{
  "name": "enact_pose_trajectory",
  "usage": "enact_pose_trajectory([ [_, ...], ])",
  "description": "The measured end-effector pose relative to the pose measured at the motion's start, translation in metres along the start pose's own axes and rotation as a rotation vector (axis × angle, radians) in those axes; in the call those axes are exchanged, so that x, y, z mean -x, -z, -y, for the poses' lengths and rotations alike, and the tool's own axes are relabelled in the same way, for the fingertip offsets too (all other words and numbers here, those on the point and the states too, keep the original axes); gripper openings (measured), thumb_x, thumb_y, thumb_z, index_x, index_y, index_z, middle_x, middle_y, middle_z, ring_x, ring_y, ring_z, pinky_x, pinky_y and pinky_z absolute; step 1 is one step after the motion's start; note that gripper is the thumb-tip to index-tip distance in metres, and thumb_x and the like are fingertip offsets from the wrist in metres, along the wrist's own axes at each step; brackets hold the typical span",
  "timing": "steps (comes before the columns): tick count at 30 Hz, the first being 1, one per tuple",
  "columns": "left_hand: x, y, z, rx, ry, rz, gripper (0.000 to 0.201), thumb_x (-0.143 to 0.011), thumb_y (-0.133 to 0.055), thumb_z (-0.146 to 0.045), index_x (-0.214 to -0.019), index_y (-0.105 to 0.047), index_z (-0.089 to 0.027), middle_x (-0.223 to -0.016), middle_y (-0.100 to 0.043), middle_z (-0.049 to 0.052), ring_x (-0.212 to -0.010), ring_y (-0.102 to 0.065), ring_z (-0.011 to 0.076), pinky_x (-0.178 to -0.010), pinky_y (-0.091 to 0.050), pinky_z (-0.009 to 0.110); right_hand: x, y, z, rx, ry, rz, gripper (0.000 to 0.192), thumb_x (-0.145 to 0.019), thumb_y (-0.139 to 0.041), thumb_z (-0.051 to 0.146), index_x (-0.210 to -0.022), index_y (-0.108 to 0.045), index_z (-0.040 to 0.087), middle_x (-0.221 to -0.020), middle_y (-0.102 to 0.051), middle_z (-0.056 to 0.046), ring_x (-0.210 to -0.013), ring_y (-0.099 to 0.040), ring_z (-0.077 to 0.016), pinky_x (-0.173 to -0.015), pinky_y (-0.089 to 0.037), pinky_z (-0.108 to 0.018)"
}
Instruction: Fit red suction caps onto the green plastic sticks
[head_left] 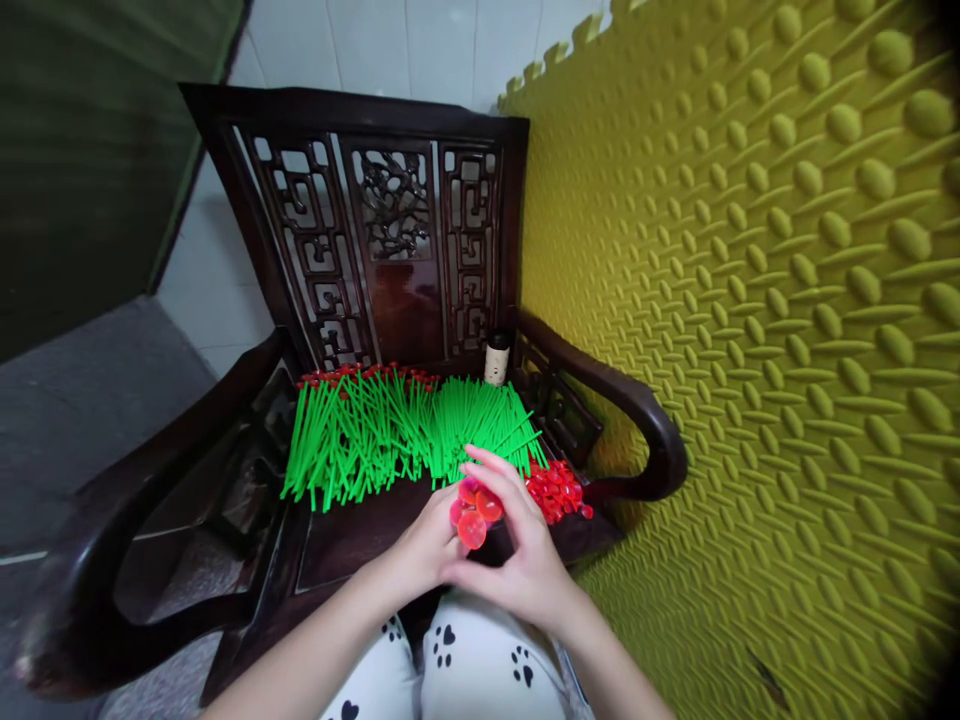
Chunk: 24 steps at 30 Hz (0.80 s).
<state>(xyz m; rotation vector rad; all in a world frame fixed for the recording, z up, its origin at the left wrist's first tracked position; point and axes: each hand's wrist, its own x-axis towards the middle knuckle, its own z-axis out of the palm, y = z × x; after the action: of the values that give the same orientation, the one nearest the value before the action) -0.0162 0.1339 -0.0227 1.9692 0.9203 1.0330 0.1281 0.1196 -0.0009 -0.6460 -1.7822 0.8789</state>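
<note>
Both sets of fingers are curled together around a small clutch of red translucent caps (pixel 472 512), held just above the chair seat (pixel 352 530): the left hand (pixel 421 550) cups them from below, the right hand (pixel 517 545) pinches from the top. This looks like the fitting step, one cap being worked loose for a stem; the next move would need a steady pinch. Behind lie green sticks (pixel 390 435), loose red caps (pixel 559 490) just right, a small bottle (pixel 496 358) at the back.
</note>
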Motion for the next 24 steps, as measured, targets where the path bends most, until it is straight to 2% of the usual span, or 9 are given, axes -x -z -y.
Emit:
enact_pose_trajectory([
  [3,0.002,0.001,-0.001,0.015,0.026,-0.035,0.009,-0.078,-0.049,-0.01,-0.075,-0.055,-0.015,-0.078,-0.059,0.001,-0.069,-0.052,0.013,-0.063,-0.042,0.023,-0.008,-0.003,0.003,0.109,0.008,0.01,0.047,-0.079,-0.065,0.017,-0.123,-0.054,0.029,-0.122,-0.047,-0.008,-0.114,-0.051,-0.0231,-0.098,-0.043,-0.038],
  [5,0.002,0.002,-0.002,0.028,0.048,-0.066,0.01,-0.076,-0.047,-0.008,-0.071,-0.052,-0.015,-0.073,-0.056,-0.001,-0.066,-0.049,0.012,-0.06,-0.04,0.021,-0.012,-0.004,0.004,0.14,0.018,0.049,0.033,-0.083,-0.057,0.013,-0.113,-0.059,0.027,-0.114,-0.046,-0.007,-0.107,-0.053,-0.0217,-0.094,-0.044,-0.037],
  [8,0.0,0.002,-0.005,0.045,0.092,-0.109,0.011,-0.073,-0.047,-0.008,-0.066,-0.049,-0.016,-0.067,-0.052,-0.002,-0.062,-0.047,0.0111,-0.057,-0.039,0.021,-0.016,-0.004,0.006,0.16,0.043,0.084,0.025,-0.083,-0.055,0.011,-0.104,-0.059,0.024,-0.108,-0.046,-0.007,-0.102,-0.053,-0.0222,-0.091,-0.045,-0.036],
  [12,-0.004,0.009,-0.009,0.048,0.135,-0.164,0.003,-0.074,-0.054,-0.012,-0.074,-0.056,-0.015,-0.078,-0.059,0.001,-0.072,-0.053,0.0144,-0.066,-0.043,0.024,-0.022,-0.001,0.013,0.156,0.086,0.08,0.017,-0.084,-0.056,0.013,-0.097,-0.058,0.024,-0.104,-0.046,-0.006,-0.096,-0.054,-0.021,-0.085,-0.046,-0.035],
  [15,-0.001,0.021,-0.005,0.009,0.213,-0.11,0.016,-0.071,-0.068,-0.025,-0.083,-0.063,-0.016,-0.084,-0.062,0.002,-0.083,-0.055,0.0197,-0.078,-0.044,0.03,-0.033,0.006,0.021,0.125,0.077,-0.07,0.012,-0.084,-0.057,0.014,-0.091,-0.058,0.024,-0.1,-0.046,-0.005,-0.09,-0.054,-0.0193,-0.081,-0.047,-0.035],
  [17,0.004,0.031,0.001,-0.001,0.306,-0.043,0.029,-0.066,-0.075,-0.035,-0.086,-0.065,-0.017,-0.081,-0.062,0.002,-0.083,-0.056,0.022,-0.079,-0.044,0.032,-0.045,0.014,0.025,0.073,0.052,-0.217,0.007,-0.084,-0.058,0.017,-0.087,-0.058,0.024,-0.102,-0.046,-0.005,-0.087,-0.054,-0.0186,-0.078,-0.047,-0.035],
  [19,0.008,0.038,0.007,0.021,0.379,-0.027,0.037,-0.064,-0.077,-0.041,-0.09,-0.065,-0.017,-0.083,-0.063,0.002,-0.085,-0.057,0.0229,-0.08,-0.044,0.032,-0.06,0.024,0.023,-0.01,0.033,-0.341,0.003,-0.084,-0.059,0.021,-0.085,-0.058,0.023,-0.105,-0.047,-0.004,-0.084,-0.054,-0.0171,-0.075,-0.048,-0.034],
  [22,0.012,0.045,0.01,0.094,0.416,-0.054,0.037,-0.071,-0.073,-0.043,-0.095,-0.063,-0.017,-0.088,-0.063,0.002,-0.086,-0.057,0.0202,-0.08,-0.043,0.03,-0.084,0.035,0.008,-0.184,0.001,-0.471,0.007,-0.082,-0.062,0.024,-0.088,-0.059,0.023,-0.103,-0.05,-0.002,-0.08,-0.054,-0.0144,-0.074,-0.049,-0.032],
  [24,0.014,0.047,0.01,0.167,0.444,-0.043,0.032,-0.077,-0.066,-0.046,-0.089,-0.062,-0.016,-0.076,-0.059,-0.001,-0.07,-0.056,0.0149,-0.068,-0.043,0.026,-0.1,0.038,-0.007,-0.308,-0.053,-0.52,0.014,-0.08,-0.065,0.026,-0.092,-0.06,0.023,-0.094,-0.053,0.0,-0.077,-0.054,-0.0134,-0.077,-0.049,-0.032],
])
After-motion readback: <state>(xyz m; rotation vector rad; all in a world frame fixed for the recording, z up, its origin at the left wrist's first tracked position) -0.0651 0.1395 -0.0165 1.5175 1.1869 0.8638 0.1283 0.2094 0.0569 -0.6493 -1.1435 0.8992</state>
